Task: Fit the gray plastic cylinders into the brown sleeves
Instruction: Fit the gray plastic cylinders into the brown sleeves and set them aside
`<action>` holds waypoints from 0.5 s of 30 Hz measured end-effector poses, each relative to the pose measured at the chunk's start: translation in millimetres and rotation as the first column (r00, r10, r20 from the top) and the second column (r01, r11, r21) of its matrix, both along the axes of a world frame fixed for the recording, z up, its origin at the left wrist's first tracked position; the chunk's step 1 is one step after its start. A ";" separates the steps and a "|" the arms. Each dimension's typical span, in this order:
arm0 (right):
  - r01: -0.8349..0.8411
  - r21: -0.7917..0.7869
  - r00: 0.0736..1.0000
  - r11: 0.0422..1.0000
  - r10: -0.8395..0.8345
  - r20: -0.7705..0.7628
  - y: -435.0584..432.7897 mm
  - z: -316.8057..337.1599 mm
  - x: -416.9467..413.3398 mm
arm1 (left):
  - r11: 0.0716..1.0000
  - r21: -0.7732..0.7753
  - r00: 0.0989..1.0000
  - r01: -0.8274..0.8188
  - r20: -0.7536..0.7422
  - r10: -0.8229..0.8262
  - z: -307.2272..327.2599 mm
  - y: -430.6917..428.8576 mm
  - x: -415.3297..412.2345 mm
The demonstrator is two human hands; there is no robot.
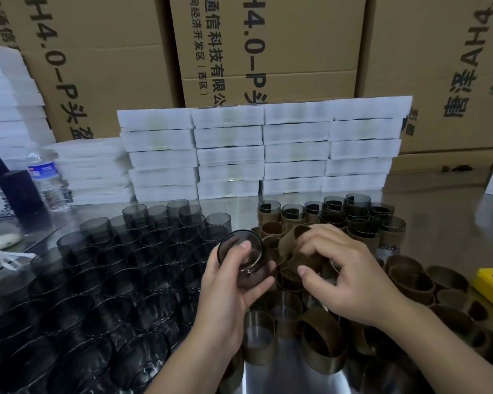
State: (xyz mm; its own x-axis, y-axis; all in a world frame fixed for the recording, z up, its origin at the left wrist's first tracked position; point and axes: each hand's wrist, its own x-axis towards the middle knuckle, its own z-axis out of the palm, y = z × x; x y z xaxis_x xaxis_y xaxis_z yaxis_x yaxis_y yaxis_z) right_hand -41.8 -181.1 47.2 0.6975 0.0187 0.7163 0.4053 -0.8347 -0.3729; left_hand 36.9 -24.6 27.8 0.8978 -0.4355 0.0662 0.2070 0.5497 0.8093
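Gray cylinders point(97, 227) crowd steel table point(439, 220); cardboard cartons point(103, 66) behind.

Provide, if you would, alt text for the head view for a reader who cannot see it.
The left hand holds a gray plastic cylinder while the right hand pinches a brown sleeve beside it. Bare gray cylinders stand on the left, loose sleeves and sleeved cylinders on the right, stacked white boxes behind.

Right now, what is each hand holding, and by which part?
The left hand grips a gray plastic cylinder around its side wall. The right hand pinches a brown sleeve by its wall.
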 end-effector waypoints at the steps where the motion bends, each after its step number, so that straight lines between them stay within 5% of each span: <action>1: -0.013 -0.008 1.000 1.000 0.013 -0.009 -0.2 -1.2 0.8 | 1.000 0.027 1.000 -0.006 0.014 0.006 -0.5 -0.2 0.2; 15: -0.007 0.002 0.999 1.000 0.007 0.034 7.9 -7.3 0.6 | 0.972 0.207 0.984 0.111 0.117 -0.137 -4.1 -2.2 -7.2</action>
State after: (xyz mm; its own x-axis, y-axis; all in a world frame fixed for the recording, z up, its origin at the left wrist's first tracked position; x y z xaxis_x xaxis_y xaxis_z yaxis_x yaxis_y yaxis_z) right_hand -41.2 -173.2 39.9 0.6728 0.0215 0.7395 0.4233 -0.8309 -0.3610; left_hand 29.7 -26.9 23.6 0.8255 -0.5588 0.0786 0.1499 0.3514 0.9241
